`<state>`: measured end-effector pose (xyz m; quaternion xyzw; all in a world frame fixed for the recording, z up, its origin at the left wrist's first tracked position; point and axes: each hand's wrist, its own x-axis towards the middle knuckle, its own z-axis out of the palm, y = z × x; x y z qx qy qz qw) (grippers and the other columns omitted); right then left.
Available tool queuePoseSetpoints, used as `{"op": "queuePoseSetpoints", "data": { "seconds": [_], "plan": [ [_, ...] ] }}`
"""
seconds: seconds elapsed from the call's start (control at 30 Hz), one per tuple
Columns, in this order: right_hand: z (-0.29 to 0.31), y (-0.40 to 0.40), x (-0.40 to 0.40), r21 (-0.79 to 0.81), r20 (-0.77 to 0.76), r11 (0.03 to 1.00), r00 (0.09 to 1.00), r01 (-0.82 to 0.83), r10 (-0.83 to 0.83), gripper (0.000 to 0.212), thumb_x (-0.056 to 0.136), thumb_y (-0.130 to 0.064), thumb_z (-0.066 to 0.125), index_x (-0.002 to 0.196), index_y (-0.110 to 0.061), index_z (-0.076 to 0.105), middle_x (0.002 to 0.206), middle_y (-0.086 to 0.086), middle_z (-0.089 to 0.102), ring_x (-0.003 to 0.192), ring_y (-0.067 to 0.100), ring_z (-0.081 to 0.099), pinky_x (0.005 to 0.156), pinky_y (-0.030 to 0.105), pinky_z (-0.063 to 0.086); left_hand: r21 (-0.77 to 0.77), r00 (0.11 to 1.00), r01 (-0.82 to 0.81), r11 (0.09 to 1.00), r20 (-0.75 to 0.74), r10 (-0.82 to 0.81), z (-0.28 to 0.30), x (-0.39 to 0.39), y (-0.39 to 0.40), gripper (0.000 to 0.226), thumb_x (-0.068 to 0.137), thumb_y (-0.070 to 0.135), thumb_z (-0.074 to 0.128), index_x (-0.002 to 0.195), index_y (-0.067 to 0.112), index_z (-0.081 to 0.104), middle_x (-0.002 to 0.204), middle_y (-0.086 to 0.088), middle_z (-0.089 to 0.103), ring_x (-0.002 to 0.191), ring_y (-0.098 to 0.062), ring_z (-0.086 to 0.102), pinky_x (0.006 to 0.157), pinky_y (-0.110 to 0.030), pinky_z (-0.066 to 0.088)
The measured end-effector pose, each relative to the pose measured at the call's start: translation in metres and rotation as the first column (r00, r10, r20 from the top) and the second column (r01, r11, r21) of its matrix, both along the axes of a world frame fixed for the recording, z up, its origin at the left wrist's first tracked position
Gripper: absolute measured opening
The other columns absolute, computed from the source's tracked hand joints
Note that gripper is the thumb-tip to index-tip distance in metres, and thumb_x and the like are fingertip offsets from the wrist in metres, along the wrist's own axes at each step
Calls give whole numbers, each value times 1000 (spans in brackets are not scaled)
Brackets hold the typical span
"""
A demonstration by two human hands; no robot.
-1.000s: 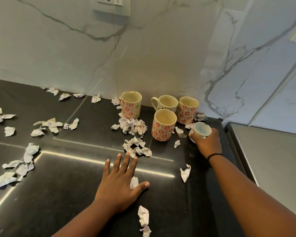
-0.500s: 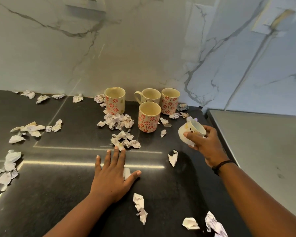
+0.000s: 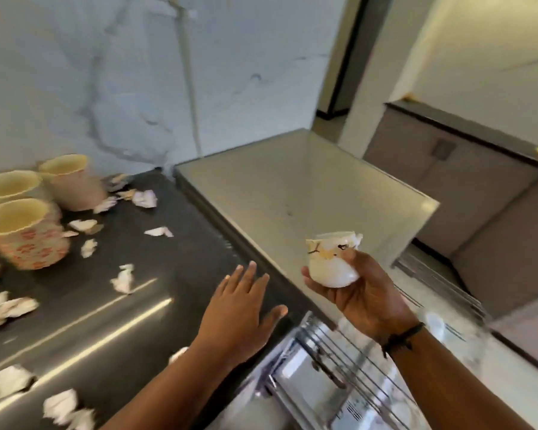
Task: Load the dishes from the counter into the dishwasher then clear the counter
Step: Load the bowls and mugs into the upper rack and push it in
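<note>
The right hand (image 3: 359,293) held a small white cup (image 3: 331,262) above the open dishwasher rack (image 3: 339,364); the left hand (image 3: 239,305) lay flat, fingers spread, on the tabletop (image 3: 156,293). Next, lower the cup into the rack.

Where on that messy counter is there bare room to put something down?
Bare: the dark counter strip between the left hand and the paper scraps, and the grey top on the right. Crowded: the floral mugs and scraps at left.
</note>
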<state>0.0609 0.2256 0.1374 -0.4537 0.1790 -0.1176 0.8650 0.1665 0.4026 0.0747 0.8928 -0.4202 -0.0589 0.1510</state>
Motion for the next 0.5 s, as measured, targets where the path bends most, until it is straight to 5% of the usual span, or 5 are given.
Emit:
{"op": "queuePoseSetpoints", "data": {
  "seconds": [0.13,0.33,0.4,0.5],
  "plan": [
    [-19,-63,-74,166,-21,950,964,263,-263,79,47,-32,89,116,-6,59,105,20,65,89,38,65,74,45,57,38,943,309,950,119,-311,-16,-43,-69,53,84,56,41,123,25,59,133,-2,58,124,-24,54,102,-40,42],
    [-87,-151,-167,212,-155,851,877,480,-456,65,74,-30,67,132,-8,49,118,19,63,94,32,65,76,40,58,81,646,756,650,68,-760,-50,-112,-164,23,86,38,52,103,24,59,110,5,62,103,-14,57,89,-30,48],
    [-118,-177,-190,220,-222,831,855,512,-468,63,77,-30,62,135,-9,48,121,20,62,95,29,65,76,38,57,254,632,757,602,-48,-774,-71,-132,-189,31,91,39,48,113,20,54,122,-1,56,115,-21,51,98,-36,43],
    [-162,-206,-213,184,-347,832,827,523,-443,66,71,-33,70,130,-8,51,118,20,64,95,27,65,70,36,57,464,676,678,570,-89,-732,-100,-137,-206,50,98,42,36,140,14,38,154,-9,27,145,-30,18,119,-47,7]
  ]
}}
